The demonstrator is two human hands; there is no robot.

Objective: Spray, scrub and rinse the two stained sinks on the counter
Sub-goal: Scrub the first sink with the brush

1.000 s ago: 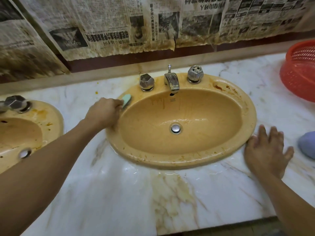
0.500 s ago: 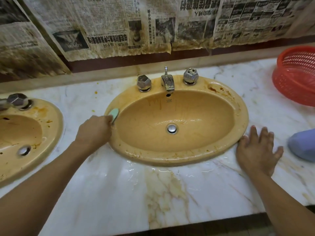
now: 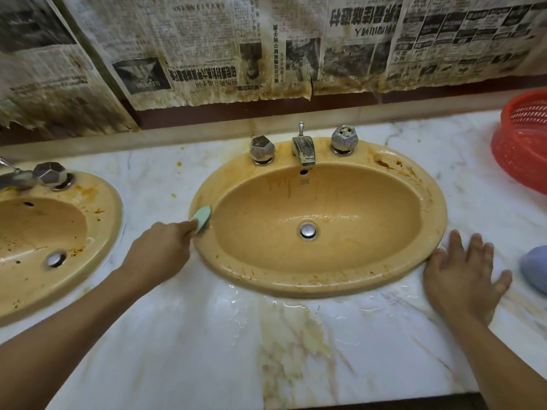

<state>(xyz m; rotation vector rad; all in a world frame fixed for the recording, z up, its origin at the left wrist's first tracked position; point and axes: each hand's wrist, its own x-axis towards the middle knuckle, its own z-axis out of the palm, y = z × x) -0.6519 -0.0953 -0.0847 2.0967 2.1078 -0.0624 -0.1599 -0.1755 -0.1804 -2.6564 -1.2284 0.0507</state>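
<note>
A tan oval sink [image 3: 426, 232] sits in the marble counter at centre, with brown stains on its rim and wet streaks in the bowl. My left hand [image 3: 159, 250] grips a pale green scrub brush [image 3: 202, 218] and presses it on the sink's left rim. My right hand [image 3: 464, 273] lies flat with spread fingers on the counter, touching the sink's lower right edge. A second stained tan sink [image 3: 97, 232] is at the far left, partly cut off by the frame.
The sink carries a chrome faucet [image 3: 303, 149] with two faceted knobs [image 3: 262, 149]. A red plastic basket [image 3: 521, 143] stands at the right edge, a blue object [image 3: 535, 267] below it. Water pools on the marble counter [image 3: 207, 335]. Stained newspaper covers the wall.
My left hand has slid the brush down along the sink's left rim, from near the left knob toward the front. The right hand has stayed flat on the counter.
</note>
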